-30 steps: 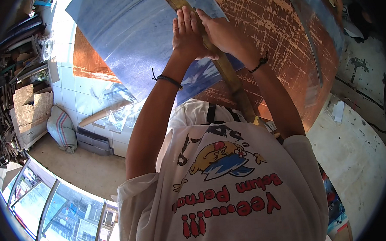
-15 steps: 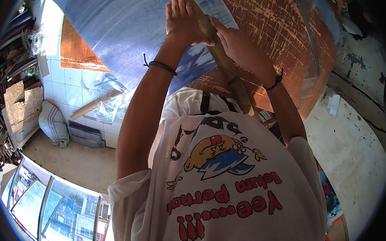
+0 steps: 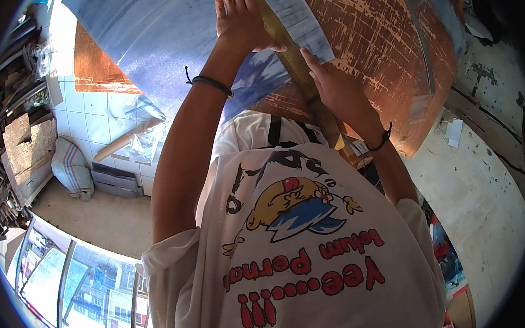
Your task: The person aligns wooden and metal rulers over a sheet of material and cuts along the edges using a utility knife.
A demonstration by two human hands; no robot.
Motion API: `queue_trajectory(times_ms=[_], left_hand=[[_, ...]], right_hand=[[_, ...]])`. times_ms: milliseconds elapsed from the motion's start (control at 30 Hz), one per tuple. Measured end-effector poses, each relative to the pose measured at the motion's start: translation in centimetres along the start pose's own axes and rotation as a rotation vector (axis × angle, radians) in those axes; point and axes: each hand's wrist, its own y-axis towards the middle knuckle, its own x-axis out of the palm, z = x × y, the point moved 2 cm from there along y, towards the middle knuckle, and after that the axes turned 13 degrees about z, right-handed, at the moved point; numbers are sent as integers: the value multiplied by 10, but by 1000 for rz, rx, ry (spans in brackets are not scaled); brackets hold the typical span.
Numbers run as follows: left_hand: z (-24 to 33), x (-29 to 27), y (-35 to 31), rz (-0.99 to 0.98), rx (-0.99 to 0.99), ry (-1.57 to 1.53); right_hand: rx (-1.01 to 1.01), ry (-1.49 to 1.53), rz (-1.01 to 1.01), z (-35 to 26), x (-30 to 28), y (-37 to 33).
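Note:
My left hand lies flat, fingers stretched, at the far end of a long yellowish-brown strip that looks like wood. Its thumb reaches onto the strip. Under that hand spreads a large blue-and-white sheet, part of which also shows on the strip's right side. My right hand is at the strip's right edge, nearer my body. Its index finger points forward and the other fingers are drawn together. What they may hold is hidden.
A scuffed reddish-brown board lies beneath the sheet. To the left are a cardboard tube with clear plastic wrap, a striped sack and stacked scraps. A long thin strip curves along the board's right side.
My right hand has drawn back toward my body along the strip, uncovering more of the blue sheet's corner. My left hand still lies flat, slightly farther up in view.

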Motion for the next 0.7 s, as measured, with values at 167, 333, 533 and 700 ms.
queue_trajectory(times_ms=[167, 333, 533, 700], left_hand=[[2, -5, 2, -53, -5, -78], [3, -7, 3, -85, -16, -68], [0, -3, 4, -8, 4, -93], [5, -12, 7, -223, -8, 40]], right_hand=[[-6, 71, 59, 12, 4, -25], [133, 194, -79, 9, 0, -46], [112, 242, -51, 9, -6, -50], [99, 295, 13, 3, -37, -19]])
